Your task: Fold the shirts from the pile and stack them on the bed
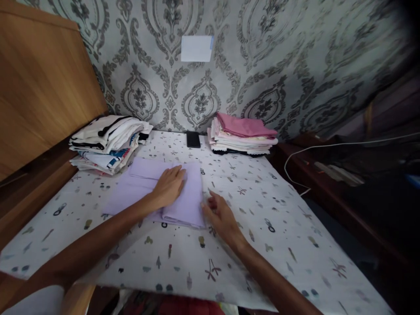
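A lilac cloth, partly folded, lies on the patterned white sheet over the table. My left hand rests flat on top of it, fingers extended toward its upper right part. Just beyond the cloth's right edge is my right hand, its fingers loosely curled and apart, with nothing visible in them. The right side of the cloth is layered, and its left part spreads out flatter under my left forearm.
Folded clothes are stacked at the back left, and another stack with a pink top piece stands at the back right. Between them lies a dark phone-like object. A white cable hangs at the right. Wooden furniture borders the left.
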The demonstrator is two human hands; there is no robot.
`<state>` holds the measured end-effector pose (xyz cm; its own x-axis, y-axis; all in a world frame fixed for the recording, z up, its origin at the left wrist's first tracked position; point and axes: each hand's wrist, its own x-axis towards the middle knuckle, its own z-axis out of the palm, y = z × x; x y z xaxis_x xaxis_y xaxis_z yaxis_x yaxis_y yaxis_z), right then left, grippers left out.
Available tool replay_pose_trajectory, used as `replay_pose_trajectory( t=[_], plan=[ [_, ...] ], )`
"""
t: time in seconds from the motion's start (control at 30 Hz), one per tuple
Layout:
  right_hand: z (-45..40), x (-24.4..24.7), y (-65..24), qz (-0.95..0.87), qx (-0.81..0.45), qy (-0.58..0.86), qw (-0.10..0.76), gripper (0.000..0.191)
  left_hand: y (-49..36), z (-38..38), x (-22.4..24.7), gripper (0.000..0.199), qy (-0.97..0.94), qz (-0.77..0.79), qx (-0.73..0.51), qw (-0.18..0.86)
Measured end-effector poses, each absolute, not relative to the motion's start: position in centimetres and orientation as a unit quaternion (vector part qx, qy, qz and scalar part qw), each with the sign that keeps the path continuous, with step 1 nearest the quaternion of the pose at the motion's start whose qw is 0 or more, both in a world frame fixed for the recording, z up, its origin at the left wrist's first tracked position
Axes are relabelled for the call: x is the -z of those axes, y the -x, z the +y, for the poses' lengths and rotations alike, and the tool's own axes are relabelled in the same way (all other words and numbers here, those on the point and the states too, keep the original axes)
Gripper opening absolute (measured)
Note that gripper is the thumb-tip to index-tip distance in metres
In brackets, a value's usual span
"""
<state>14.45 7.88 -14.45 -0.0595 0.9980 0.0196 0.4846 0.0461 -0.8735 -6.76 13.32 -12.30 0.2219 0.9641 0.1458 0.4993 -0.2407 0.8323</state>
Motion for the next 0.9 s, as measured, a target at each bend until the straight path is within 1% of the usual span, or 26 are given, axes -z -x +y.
replay_pose_trajectory(
  t=[0.07,0.13,0.3,0.4,0.5,0.57,0.67,0.77,0.83,0.9],
  plan=[
    [8.9,13.9,-14.2,-0.579,-0.439,0.601,0.333,0.070,7.1,11.7,12.1,0.041,-0.715,0.510,-0.342,0.334],
    [9.9,13.0,-13.3,-0.540,-0.487,0.606,0.322,0.069,7.5,10.8,12.0,0.044,-0.720,0.522,-0.321,0.327],
    [12.0,11.3,-10.8,-0.441,-0.611,0.567,0.332,0.042,8.5,11.5,11.8,0.052,-0.696,0.567,-0.294,0.327],
    [12.4,10.9,-10.0,-0.392,-0.677,0.509,0.359,0.039,8.7,12.3,11.8,0.050,-0.669,0.570,-0.319,0.355],
    [12.2,10.3,-9.9,-0.378,-0.680,0.491,0.391,0.042,8.3,12.5,11.7,0.048,-0.642,0.559,-0.359,0.383],
    [11.8,9.5,-10.2,-0.388,-0.669,0.494,0.398,0.042,7.9,12.4,11.6,0.048,-0.643,0.551,-0.366,0.386],
    [11.3,8.1,-10.9,-0.404,-0.661,0.494,0.394,0.043,7.1,12.0,11.7,0.053,-0.644,0.535,-0.367,0.406],
    [11.2,7.1,-11.0,-0.424,-0.652,0.492,0.391,0.045,6.7,11.7,12.1,0.055,-0.613,0.501,-0.398,0.464],
    [11.3,6.8,-10.6,-0.434,-0.642,0.501,0.385,0.047,7.0,11.6,12.4,0.055,-0.599,0.480,-0.410,0.493],
    [11.3,6.7,-9.7,-0.445,-0.635,0.507,0.376,0.051,7.9,11.7,12.2,0.051,-0.599,0.476,-0.408,0.498]
  ],
)
